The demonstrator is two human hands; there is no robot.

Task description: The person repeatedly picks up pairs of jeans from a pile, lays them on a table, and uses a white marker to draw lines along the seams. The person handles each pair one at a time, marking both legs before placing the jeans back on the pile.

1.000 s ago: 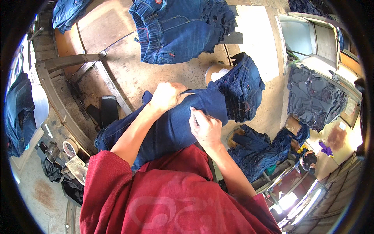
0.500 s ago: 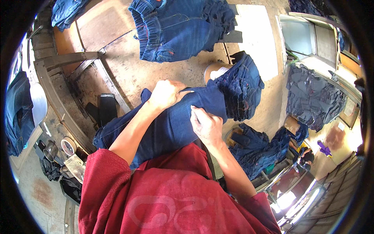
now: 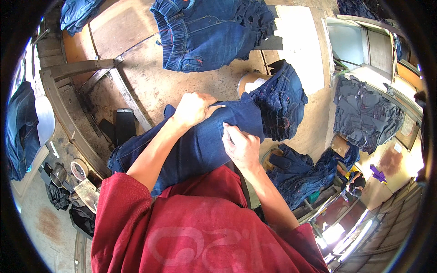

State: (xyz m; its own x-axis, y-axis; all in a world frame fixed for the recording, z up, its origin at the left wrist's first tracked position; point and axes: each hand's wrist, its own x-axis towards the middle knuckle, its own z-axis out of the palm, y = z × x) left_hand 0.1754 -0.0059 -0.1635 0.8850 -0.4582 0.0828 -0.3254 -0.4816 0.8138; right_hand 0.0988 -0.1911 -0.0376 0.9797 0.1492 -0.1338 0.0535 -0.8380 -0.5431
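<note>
A dark blue denim garment [image 3: 191,150], which looks like a trouser leg, lies slanting across in front of me with a faded patch near its upper end. My left hand [image 3: 195,110] is closed over the far edge of the denim, pressing it down. Closed in a pinch, my right hand [image 3: 242,144] rests on the same denim near its right end. Whatever its fingertips hold is hidden. A gap of bare denim lies between the two hands.
Elastic-waisted jeans [image 3: 195,41] lie on the brown surface beyond my hands. A denim bundle [image 3: 282,100] hangs over a round support at the right, with a denim heap [image 3: 300,175] nearer me. Dark grey pieces [image 3: 366,113] are stacked farther right. A metal frame [image 3: 82,70] stands left.
Both hands stay almost in place on the denim. The whole view has shifted only very slightly.
</note>
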